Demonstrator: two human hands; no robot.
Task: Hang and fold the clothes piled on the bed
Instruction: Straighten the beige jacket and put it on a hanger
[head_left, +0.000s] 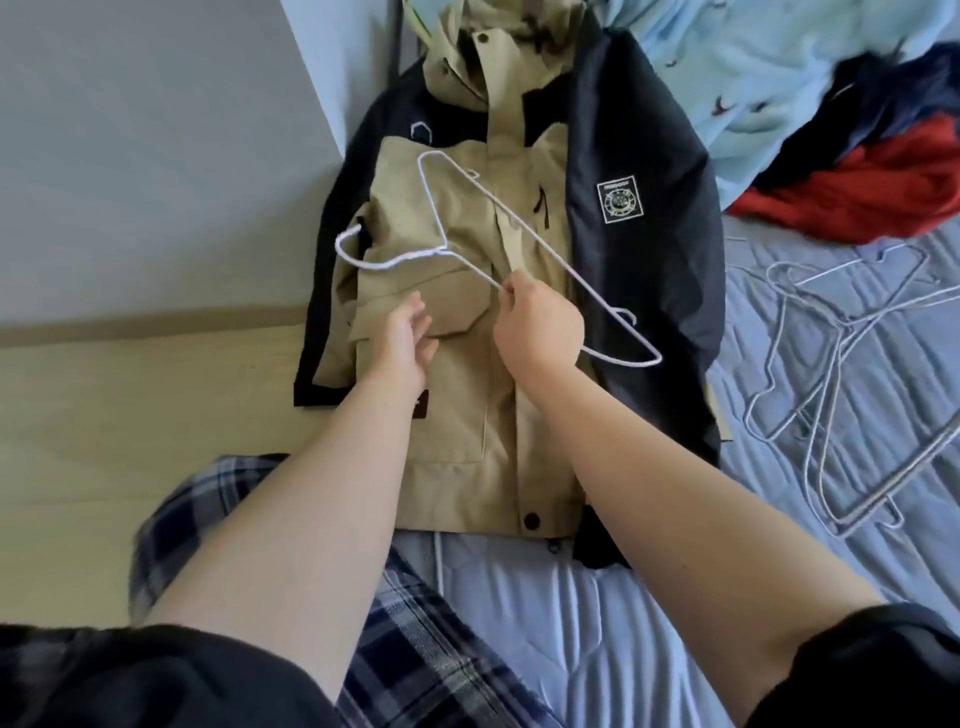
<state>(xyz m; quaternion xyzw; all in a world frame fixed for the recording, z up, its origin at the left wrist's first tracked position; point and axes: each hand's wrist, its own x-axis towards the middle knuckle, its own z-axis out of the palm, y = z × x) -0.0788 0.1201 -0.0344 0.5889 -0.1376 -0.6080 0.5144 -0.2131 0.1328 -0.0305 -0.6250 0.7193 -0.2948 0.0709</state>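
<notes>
Person wears a black short-sleeved top. L sleeve (130, 675) shows just left of the plaid trousers (415, 649), and R sleeve (872, 670) is well to the right of them. Both sleeves are plain dark fabric w/ wide, loose hems ending approx at the upper arm. Beyond the hems the arms are bare: L forearm (291, 519) crosses over the trousers, R forearm (649, 467) is up and right of them. L grip (408, 338) & R grip (537, 322), both bare, sit well above the trousers. Trousers are navy w/ white & grey check, lines crossing in squares. They look like soft cloth, and the upper-left part is blurred.
</notes>
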